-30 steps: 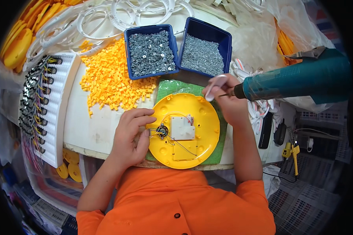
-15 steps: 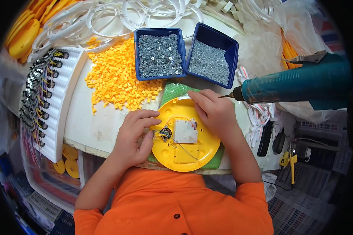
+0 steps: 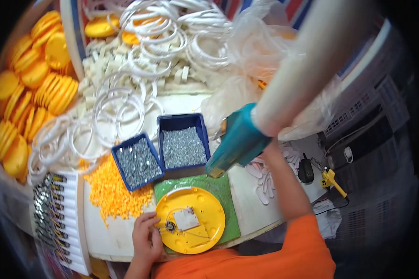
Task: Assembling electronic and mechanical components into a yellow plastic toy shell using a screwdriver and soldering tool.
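A round yellow disc (image 3: 205, 232) lies on a green mat (image 3: 228, 190) at the near edge of the table, with a small white board (image 3: 187, 218) and thin wires in its middle. My left hand (image 3: 146, 237) rests on the disc's left rim, fingers spread against it. My right hand (image 3: 270, 148) is raised above the table and mostly hidden behind a teal power screwdriver (image 3: 235, 139) that it grips. The screwdriver's tip points down toward the far edge of the mat. A thick pale hose or cable runs up from the tool.
Two blue bins of small metal screws (image 3: 137, 160) (image 3: 184, 146) stand behind the mat. Beside them are a pile of small orange parts (image 3: 109, 193), white rings (image 3: 116, 111), stacked yellow discs (image 3: 23, 93), a rack of metal parts (image 3: 56, 214), a plastic bag (image 3: 246, 69) and a yellow-handled tool (image 3: 333, 179).
My right hand left the disc and rose with the screwdriver, which now hangs above the mat. The view swung upward. My left hand stayed on the disc's left rim.
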`<state>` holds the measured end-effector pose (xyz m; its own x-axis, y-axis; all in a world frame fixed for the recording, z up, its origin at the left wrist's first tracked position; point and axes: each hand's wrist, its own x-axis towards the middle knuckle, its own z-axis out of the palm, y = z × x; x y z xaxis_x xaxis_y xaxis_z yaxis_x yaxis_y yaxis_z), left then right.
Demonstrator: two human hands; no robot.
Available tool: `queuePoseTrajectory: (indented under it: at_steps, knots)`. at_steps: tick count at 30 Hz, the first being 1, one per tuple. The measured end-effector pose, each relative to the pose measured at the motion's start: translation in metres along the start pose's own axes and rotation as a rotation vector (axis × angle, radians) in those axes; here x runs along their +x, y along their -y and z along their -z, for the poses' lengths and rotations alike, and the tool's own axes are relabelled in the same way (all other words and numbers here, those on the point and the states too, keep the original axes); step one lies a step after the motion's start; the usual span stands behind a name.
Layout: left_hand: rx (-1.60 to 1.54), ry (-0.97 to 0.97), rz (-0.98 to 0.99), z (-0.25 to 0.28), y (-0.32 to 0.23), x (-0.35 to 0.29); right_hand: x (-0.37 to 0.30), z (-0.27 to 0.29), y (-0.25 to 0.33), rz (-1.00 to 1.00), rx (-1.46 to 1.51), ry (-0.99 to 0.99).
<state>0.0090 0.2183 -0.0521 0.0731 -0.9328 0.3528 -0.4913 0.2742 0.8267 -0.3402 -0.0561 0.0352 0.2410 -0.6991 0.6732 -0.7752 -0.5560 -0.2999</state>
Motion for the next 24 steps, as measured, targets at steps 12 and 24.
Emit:
queuePoseTrajectory:
  at_steps: [12, 24]
  knots:
    - [-0.021, -0.03, 0.049, -0.006, -0.004, -0.003, 0.087, -0.005, -0.134, -0.599, -0.387, 0.119]
    - [-0.014, -0.011, 0.123, -0.003, 0.001, -0.006, 0.054, -0.017, -0.175, -0.188, -0.281, -0.168]
